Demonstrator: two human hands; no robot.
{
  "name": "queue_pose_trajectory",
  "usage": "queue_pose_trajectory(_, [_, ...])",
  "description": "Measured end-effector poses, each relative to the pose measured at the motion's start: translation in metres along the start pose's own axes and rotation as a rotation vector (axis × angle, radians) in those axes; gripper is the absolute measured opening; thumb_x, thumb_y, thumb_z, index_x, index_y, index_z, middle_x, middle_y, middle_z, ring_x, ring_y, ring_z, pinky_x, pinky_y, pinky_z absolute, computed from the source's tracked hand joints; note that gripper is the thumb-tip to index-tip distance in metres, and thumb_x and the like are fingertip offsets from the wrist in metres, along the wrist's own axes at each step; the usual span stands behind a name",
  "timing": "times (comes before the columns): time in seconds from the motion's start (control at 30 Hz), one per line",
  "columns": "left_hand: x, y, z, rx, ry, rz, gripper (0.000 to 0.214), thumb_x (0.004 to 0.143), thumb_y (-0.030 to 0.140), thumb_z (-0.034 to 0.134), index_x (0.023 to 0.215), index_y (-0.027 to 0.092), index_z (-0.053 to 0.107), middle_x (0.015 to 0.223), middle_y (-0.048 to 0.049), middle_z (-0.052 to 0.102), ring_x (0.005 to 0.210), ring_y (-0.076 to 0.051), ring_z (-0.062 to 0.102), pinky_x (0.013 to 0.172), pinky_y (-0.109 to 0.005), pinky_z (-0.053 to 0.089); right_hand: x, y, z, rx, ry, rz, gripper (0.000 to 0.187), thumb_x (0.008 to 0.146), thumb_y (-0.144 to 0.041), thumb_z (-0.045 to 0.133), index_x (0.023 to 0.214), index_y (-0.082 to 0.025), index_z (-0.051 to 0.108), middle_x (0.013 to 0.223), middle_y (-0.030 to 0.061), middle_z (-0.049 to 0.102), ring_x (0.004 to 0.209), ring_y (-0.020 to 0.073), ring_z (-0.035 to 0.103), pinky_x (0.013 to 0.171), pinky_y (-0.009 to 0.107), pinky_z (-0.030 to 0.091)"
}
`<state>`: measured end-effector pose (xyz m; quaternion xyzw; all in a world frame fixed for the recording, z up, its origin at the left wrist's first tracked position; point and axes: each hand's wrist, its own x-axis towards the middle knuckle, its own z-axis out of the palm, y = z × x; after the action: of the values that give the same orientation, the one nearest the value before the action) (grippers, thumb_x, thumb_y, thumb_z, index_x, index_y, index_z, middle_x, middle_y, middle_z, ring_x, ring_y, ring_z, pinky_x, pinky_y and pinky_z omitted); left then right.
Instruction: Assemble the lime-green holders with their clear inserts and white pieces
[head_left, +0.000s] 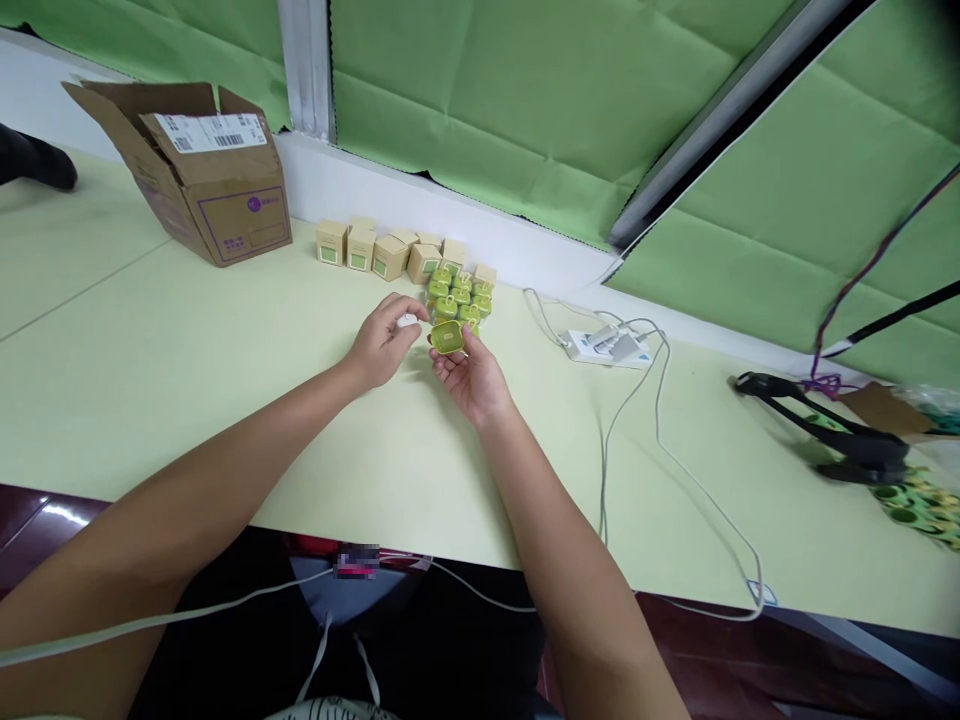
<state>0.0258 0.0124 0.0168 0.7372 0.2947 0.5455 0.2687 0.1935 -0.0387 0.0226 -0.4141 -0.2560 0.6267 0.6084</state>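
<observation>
Near the middle of the table, my left hand [384,342] is closed around a small white earbud case [407,320], which shows between thumb and fingers. My right hand [474,378] pinches a green earbud case cover [448,338], its hollow inside facing up toward me. The two hands are close together but apart. Just beyond them stands a cluster of similar green covers [459,295] with small rings on top. Behind that cluster is a row of small brown cardboard boxes [390,255], each with a green label.
A large open carton [217,190] stands at the back left. White cables run from a power strip [607,347] across the table to its front edge. At the right lie a black stand-like object [832,430] and patterned green material [915,505]. Green blinds [480,110] hang behind.
</observation>
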Motion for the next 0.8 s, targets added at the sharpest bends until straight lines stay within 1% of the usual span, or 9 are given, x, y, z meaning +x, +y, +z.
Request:
queue_pose_trajectory(0.03, [0.000, 0.005, 0.000, 0.023, -0.003, 0.017, 0.011, 0.092, 0.024, 0.058, 0.092, 0.020, 0.069, 0.097, -0.0055, 0.069, 0.087, -0.018, 0.064, 0.071, -0.030, 0.052, 0.000, 0.000, 0.001, 0.000, 0.006, 0.001, 0.031, 0.093, -0.051, 0.077, 0.099, -0.021, 0.072, 0.085, 0.0030, 0.079, 0.072, 0.0142, 0.072, 0.061, 0.023, 0.058])
queue_pose_trajectory(0.1, [-0.001, 0.012, 0.000, 0.053, 0.012, 0.047, 0.018, 0.094, 0.030, 0.062, 0.080, 0.020, 0.065, 0.084, -0.0033, 0.066, 0.079, -0.017, 0.062, 0.071, -0.031, 0.050, -0.002, 0.001, 0.003, -0.002, 0.017, -0.005, 0.031, 0.092, -0.050, 0.079, 0.098, -0.021, 0.072, 0.082, 0.0018, 0.078, 0.071, 0.0133, 0.072, 0.061, 0.022, 0.058])
queue_pose_trajectory(0.17, [-0.002, 0.015, 0.000, 0.085, 0.023, 0.062, 0.023, 0.095, 0.032, 0.065, 0.076, 0.020, 0.066, 0.079, -0.0022, 0.065, 0.073, -0.016, 0.061, 0.071, -0.031, 0.048, -0.003, 0.002, 0.004, -0.016, 0.017, -0.029, 0.032, 0.090, -0.050, 0.082, 0.096, -0.021, 0.072, 0.081, 0.0007, 0.077, 0.072, 0.0132, 0.072, 0.062, 0.022, 0.057])
queue_pose_trajectory(0.27, [-0.002, 0.014, 0.000, 0.147, 0.015, 0.072, 0.017, 0.093, 0.031, 0.067, 0.081, 0.020, 0.072, 0.082, -0.0025, 0.069, 0.073, -0.016, 0.063, 0.071, -0.031, 0.049, -0.005, 0.003, 0.004, -0.058, 0.005, -0.084, 0.035, 0.085, -0.053, 0.086, 0.093, -0.022, 0.072, 0.081, -0.0004, 0.077, 0.075, 0.0136, 0.071, 0.066, 0.023, 0.057])
queue_pose_trajectory(0.37, [-0.004, 0.012, 0.000, 0.234, -0.018, 0.129, 0.013, 0.092, 0.029, 0.067, 0.088, 0.021, 0.076, 0.083, -0.0026, 0.069, 0.074, -0.016, 0.064, 0.071, -0.030, 0.049, -0.007, 0.004, 0.004, -0.083, -0.018, -0.128, 0.036, 0.083, -0.053, 0.088, 0.093, -0.022, 0.072, 0.082, -0.0016, 0.076, 0.075, 0.0126, 0.070, 0.069, 0.024, 0.056])
queue_pose_trajectory(0.47, [-0.007, 0.011, 0.002, 0.312, -0.066, 0.211, 0.017, 0.094, 0.024, 0.062, 0.095, 0.021, 0.079, 0.085, -0.0036, 0.068, 0.074, -0.016, 0.064, 0.070, -0.030, 0.049, -0.007, 0.006, 0.005, -0.087, -0.030, -0.153, 0.035, 0.081, -0.051, 0.089, 0.093, -0.023, 0.072, 0.081, -0.0032, 0.075, 0.072, 0.0113, 0.067, 0.071, 0.024, 0.055])
queue_pose_trajectory(0.53, [-0.008, 0.012, 0.003, 0.358, -0.084, 0.232, 0.020, 0.095, 0.023, 0.060, 0.099, 0.021, 0.079, 0.086, -0.0043, 0.068, 0.074, -0.016, 0.063, 0.070, -0.030, 0.050, -0.008, 0.008, 0.007, -0.084, -0.026, -0.171, 0.034, 0.079, -0.049, 0.090, 0.093, -0.023, 0.072, 0.081, -0.0038, 0.075, 0.073, 0.0109, 0.066, 0.072, 0.024, 0.055])
queue_pose_trajectory(0.63, [-0.010, 0.012, 0.005, 0.442, -0.082, 0.222, 0.017, 0.094, 0.023, 0.062, 0.093, 0.021, 0.079, 0.084, -0.0042, 0.066, 0.071, -0.016, 0.061, 0.066, -0.031, 0.048, -0.008, 0.011, 0.010, -0.075, -0.024, -0.196, 0.034, 0.076, -0.046, 0.092, 0.092, -0.023, 0.073, 0.081, -0.0044, 0.073, 0.073, 0.0103, 0.066, 0.074, 0.024, 0.056])
queue_pose_trajectory(0.8, [-0.010, 0.009, 0.006, 0.522, -0.075, 0.228, 0.014, 0.091, 0.021, 0.063, 0.083, 0.021, 0.075, 0.081, -0.0042, 0.064, 0.070, -0.018, 0.058, 0.063, -0.032, 0.044, -0.010, 0.016, 0.015, -0.052, -0.022, -0.202, 0.041, 0.068, -0.047, 0.097, 0.092, -0.022, 0.075, 0.078, -0.0055, 0.073, 0.068, 0.0079, 0.063, 0.070, 0.022, 0.056])
